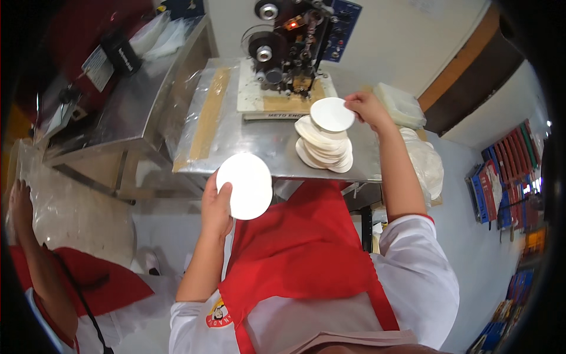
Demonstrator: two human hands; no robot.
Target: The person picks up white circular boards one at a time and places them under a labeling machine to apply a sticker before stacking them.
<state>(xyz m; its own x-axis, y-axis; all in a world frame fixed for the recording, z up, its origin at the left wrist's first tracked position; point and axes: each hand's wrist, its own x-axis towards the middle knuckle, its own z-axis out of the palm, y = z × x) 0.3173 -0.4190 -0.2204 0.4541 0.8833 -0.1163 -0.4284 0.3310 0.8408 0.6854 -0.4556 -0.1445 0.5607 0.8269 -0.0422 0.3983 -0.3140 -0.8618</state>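
Observation:
My left hand [216,205] grips round white discs [244,186], thin like paper or card, in front of the table's near edge; how many it holds cannot be told. Between the thumb and fingers of my right hand [369,109] is the edge of a single white disc [332,114]. That disc is above a loose, fanned pile of similar discs [326,152] on the steel table [252,146]. Just behind it stands a benchtop Meto printing machine [287,57] with reels, a lit red lamp and a pale base plate.
Clear plastic packs [400,106] and a bagged stack of discs [422,161] are at the right. A second steel table [132,101] adjoins on the left. A co-worker's arm [37,265] is at the far left. Stacked crates [508,177] stand far right.

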